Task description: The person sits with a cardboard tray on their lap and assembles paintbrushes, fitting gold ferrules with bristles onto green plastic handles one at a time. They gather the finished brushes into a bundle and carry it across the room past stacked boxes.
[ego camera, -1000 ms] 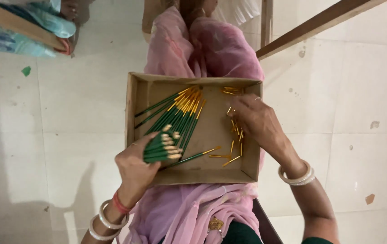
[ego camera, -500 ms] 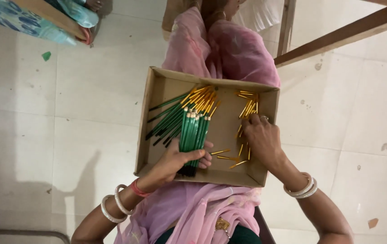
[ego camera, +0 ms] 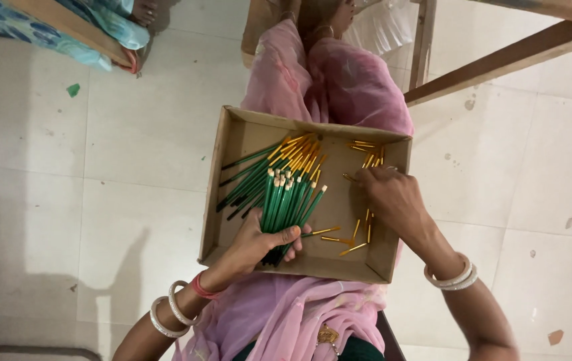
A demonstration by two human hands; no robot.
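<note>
A shallow cardboard tray (ego camera: 220,200) rests on my lap, over pink cloth. My left hand (ego camera: 256,242) grips a bundle of green sticks (ego camera: 287,202), its pale tips pointing away from me. Beside it in the tray lies a heap of green sticks with gold caps (ego camera: 279,162). My right hand (ego camera: 393,197) reaches into the tray's right side, fingertips on the loose gold caps (ego camera: 369,154) scattered there. More gold caps (ego camera: 346,238) lie near the tray's front edge. Whether the fingers pinch a cap is hidden.
A pale tiled floor (ego camera: 92,174) surrounds me. Wooden furniture legs (ego camera: 486,67) cross the upper right. Blue patterned cloth on a wooden frame (ego camera: 65,27) sits at the upper left. Bangles ring both my wrists.
My left hand has turned the bundle from pointing at me to lying flat with tips away. My right hand has slid further into the caps at the right.
</note>
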